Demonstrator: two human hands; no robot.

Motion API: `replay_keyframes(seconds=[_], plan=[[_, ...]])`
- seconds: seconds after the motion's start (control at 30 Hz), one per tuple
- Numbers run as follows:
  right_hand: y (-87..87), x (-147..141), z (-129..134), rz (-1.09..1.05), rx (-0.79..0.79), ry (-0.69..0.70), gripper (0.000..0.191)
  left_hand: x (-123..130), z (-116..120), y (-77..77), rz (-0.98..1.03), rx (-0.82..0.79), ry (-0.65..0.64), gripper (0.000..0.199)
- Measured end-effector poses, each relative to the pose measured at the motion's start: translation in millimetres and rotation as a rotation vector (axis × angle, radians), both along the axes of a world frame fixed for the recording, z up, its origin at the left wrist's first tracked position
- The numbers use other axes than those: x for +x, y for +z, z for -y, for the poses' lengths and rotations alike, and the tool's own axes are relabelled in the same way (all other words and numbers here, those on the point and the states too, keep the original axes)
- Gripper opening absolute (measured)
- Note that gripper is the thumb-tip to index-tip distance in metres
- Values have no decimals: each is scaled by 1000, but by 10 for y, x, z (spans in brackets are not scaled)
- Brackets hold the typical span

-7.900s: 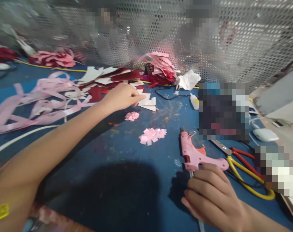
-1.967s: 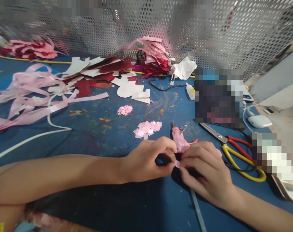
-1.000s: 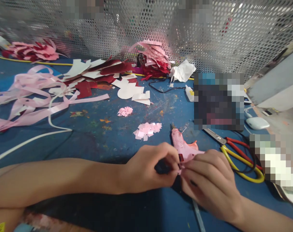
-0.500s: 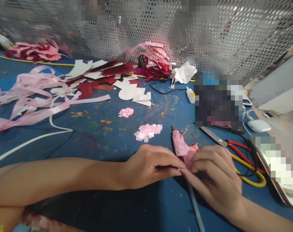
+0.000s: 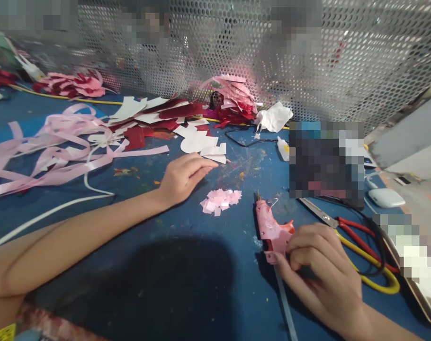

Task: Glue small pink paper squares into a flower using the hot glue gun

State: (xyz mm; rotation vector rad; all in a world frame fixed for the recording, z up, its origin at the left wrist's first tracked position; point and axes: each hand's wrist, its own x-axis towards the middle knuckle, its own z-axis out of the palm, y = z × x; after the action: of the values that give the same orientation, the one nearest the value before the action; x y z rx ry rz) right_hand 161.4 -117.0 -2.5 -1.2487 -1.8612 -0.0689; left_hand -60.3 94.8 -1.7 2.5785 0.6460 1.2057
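Note:
My left hand point(image 5: 187, 179) reaches over the blue table, fingertips pressed together, beside a small pile of pale pink ribbon pieces point(image 5: 219, 201). Whatever those fingertips hold, if anything, is hidden. A pink glue gun point(image 5: 268, 222) lies with its nozzle pointing away from me and a clear glue stick point(image 5: 285, 303) trailing from its rear. Curled close against the gun's handle, my right hand point(image 5: 324, 274) has its thumb at the gun's back end. I cannot make out whether something small sits between the right fingers.
Scissors point(image 5: 320, 213) with red and yellow handles lie at right. Loose pink ribbon point(image 5: 69, 142) and a white cord point(image 5: 94, 189) spread at left. White paper pieces point(image 5: 194, 142), red pieces point(image 5: 135, 136) and a small glue bottle point(image 5: 282, 149) lie toward the perforated metal screen point(image 5: 201, 47).
My left hand has left the right hand and moved away and to the left, covering the spot where a small pink cluster lay. The right hand stays by the glue gun. The view has shifted slightly.

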Motion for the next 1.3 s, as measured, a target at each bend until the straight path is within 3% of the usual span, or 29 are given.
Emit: replay_keyframes(seconds=[0.07, 0.2, 0.47, 0.73, 0.83, 0.9, 1.0, 1.1, 1.3], plan=[[-14, 20, -12, -3, -9, 2, 27, -84, -157, -22, 10, 41, 98, 18], [-36, 39, -36, -26, -40, 7, 27, -151, -250, -11, -11, -104, 280, 21], [-42, 40, -25, -53, -66, 17, 28, -121, -287, -78, -195, -229, 237, 20], [-46, 25, -23, -47, -70, 24, 28, -139, -264, -83, -188, -386, 282, 26], [-54, 25, -28, -50, -76, 25, 27, -137, -226, -61, -159, -331, 293, 32], [-58, 24, -31, -46, -85, 26, 27, -125, -181, -44, -146, -168, 225, 29], [-57, 19, -34, -40, -89, 25, 27, -84, -74, -35, -209, 110, -87, 20], [-53, 21, -36, -32, -93, 21, 27, -28, 42, -59, -357, 216, -345, 20], [-72, 88, -42, 153, -130, -93, 15, 5, 118, -96, -398, 135, -391, 15]])
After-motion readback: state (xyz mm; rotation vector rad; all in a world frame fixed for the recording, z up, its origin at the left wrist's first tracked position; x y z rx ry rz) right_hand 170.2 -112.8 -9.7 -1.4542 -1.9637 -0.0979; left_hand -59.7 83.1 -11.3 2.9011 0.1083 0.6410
